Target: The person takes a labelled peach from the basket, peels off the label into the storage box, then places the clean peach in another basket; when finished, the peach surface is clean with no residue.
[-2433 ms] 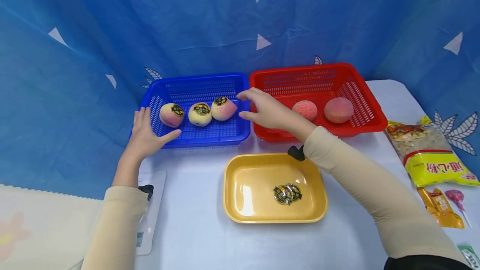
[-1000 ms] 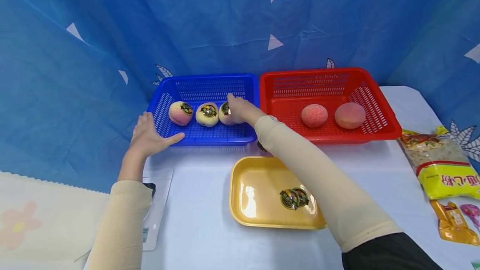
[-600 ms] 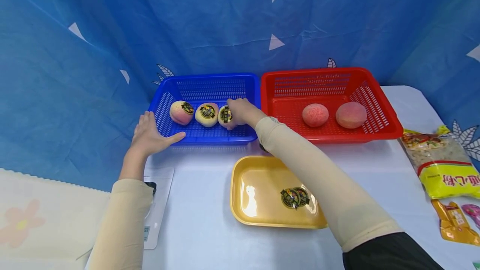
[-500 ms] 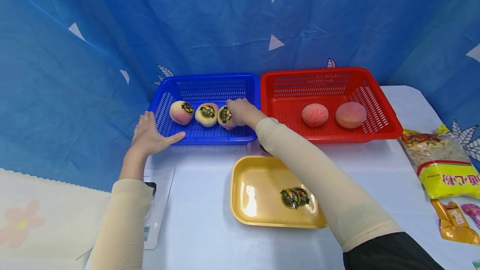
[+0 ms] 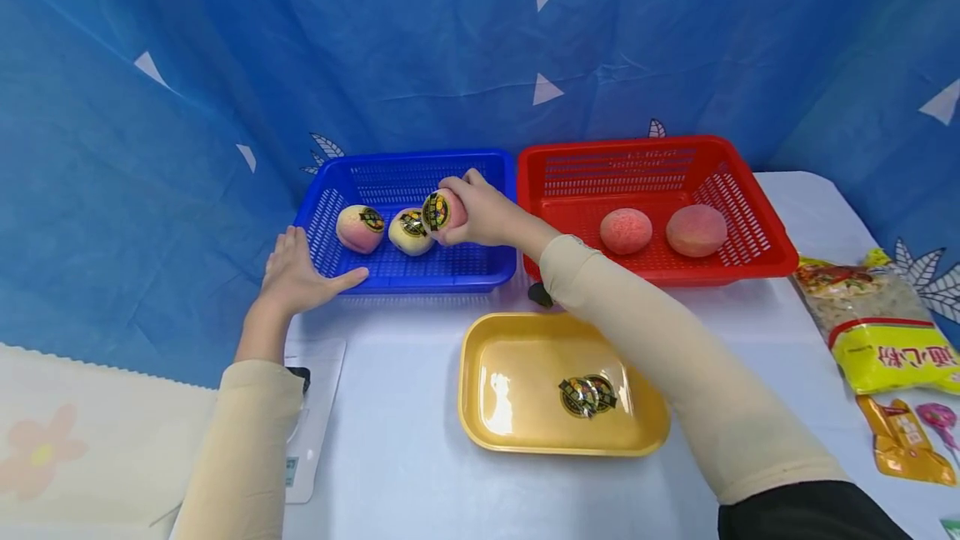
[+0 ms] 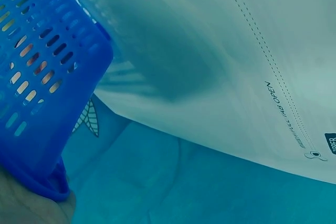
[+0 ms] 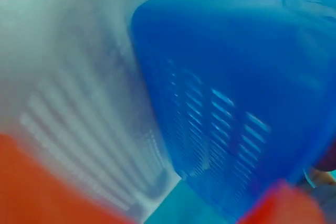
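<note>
My right hand (image 5: 487, 213) grips a pink and cream peach (image 5: 444, 211) bearing a round black label, above the right half of the blue basket (image 5: 427, 282). Two similar labelled peaches lie in that basket: one pink (image 5: 360, 232) at the left, one paler (image 5: 409, 238) partly behind the held one. At the basket's left front corner, my left hand (image 5: 292, 275) rests with fingers straight and thumb spread along the rim. The left wrist view catches part of this hand (image 6: 31, 205) at the rim. Only the basket's outer wall (image 7: 226, 103) shows clearly in the right wrist view.
A red basket (image 5: 757, 223) with two unlabelled peaches, one coral (image 5: 626, 231), one larger (image 5: 697, 231), adjoins the blue one. In front is a gold tray (image 5: 517, 432) with round stickers (image 5: 587, 396). A pasta bag (image 5: 873, 319) and orange packet (image 5: 903, 440) lie right, a white pouch (image 5: 311, 440) left.
My right hand first reached into the blue basket and took hold of the rightmost peach. It has since lifted and turned the peach, label facing left. My left hand has stayed at the rim.
</note>
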Demonstrator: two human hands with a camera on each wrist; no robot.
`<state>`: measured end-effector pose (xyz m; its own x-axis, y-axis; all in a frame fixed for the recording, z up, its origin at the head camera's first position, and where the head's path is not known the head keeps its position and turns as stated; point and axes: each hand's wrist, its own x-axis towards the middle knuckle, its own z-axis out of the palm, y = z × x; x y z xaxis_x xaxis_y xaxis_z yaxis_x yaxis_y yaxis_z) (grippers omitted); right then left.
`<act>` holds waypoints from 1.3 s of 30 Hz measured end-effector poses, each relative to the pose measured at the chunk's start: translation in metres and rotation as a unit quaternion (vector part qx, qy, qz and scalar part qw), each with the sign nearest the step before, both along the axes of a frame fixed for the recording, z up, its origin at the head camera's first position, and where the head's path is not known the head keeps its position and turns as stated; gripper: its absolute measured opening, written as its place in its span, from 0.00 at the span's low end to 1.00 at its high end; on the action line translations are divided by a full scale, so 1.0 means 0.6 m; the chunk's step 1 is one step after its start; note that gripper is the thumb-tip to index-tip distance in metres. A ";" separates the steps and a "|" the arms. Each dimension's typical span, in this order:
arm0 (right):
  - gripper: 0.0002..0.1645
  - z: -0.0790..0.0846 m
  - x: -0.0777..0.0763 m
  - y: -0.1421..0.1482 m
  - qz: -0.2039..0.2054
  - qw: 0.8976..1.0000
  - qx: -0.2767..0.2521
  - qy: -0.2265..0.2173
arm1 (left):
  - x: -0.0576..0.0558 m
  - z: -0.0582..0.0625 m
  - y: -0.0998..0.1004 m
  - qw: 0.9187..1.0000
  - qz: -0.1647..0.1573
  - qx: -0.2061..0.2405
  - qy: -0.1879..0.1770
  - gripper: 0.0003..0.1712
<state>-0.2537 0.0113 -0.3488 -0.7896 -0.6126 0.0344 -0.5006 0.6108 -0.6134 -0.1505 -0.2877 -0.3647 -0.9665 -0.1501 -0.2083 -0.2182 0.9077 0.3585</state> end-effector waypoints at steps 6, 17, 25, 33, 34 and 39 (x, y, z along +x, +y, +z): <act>0.49 0.031 0.021 0.036 0.001 0.999 -0.046 0.003 | -0.001 0.001 0.000 1.000 -0.004 0.001 -0.004 0.82; 0.49 0.062 0.074 0.135 -0.005 0.996 -0.083 0.013 | -0.005 0.002 0.000 1.000 0.001 0.002 -0.012 0.83; 0.50 0.068 0.110 0.191 -0.009 0.994 -0.103 0.035 | 0.008 0.017 0.016 0.999 -0.024 0.022 0.037 0.78; 0.50 0.057 0.141 0.220 -0.015 0.992 -0.107 0.061 | 0.035 0.071 0.130 0.976 -0.089 0.074 0.182 0.46; 0.50 0.055 0.145 0.222 -0.016 0.992 -0.109 0.061 | 0.040 0.077 0.151 0.969 -0.102 0.085 0.208 0.41; 0.53 0.046 0.158 0.228 -0.015 0.989 -0.125 0.072 | 0.070 0.097 0.256 0.922 -0.201 0.138 0.300 0.24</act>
